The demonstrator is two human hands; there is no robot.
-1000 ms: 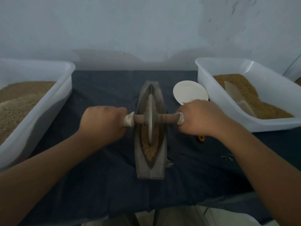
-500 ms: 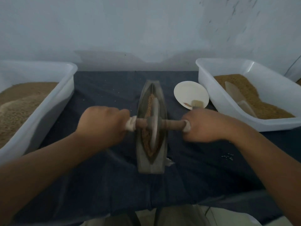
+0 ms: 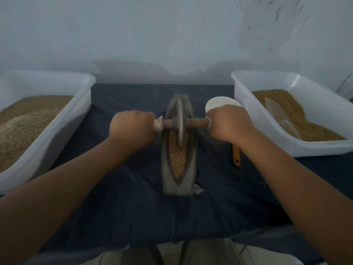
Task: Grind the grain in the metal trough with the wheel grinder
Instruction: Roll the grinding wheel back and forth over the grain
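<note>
Grain (image 3: pixel 177 157) lies in the near half of the trough (image 3: pixel 178 189), which stands in the middle of the dark cloth (image 3: pixel 124 207) with its long side running near to far. The wheel (image 3: pixel 179 121) stands upright in the far half of the trough, at the far edge of the grain. Its wooden axle (image 3: pixel 193 122) crosses the trough from left to right. The left hand (image 3: pixel 133 127) is curled tight around the left end of the axle, and the right hand (image 3: pixel 229 125) around the right end. A white plate (image 3: pixel 219 102) is partly hidden behind the right hand, and a yellow handle (image 3: pixel 236 155) shows on the near side of this hand. The left tub (image 3: pixel 84 88) and the right tub (image 3: pixel 248 104) hold brown granular material; a scoop (image 3: pixel 277 113) lies in the right one.
</note>
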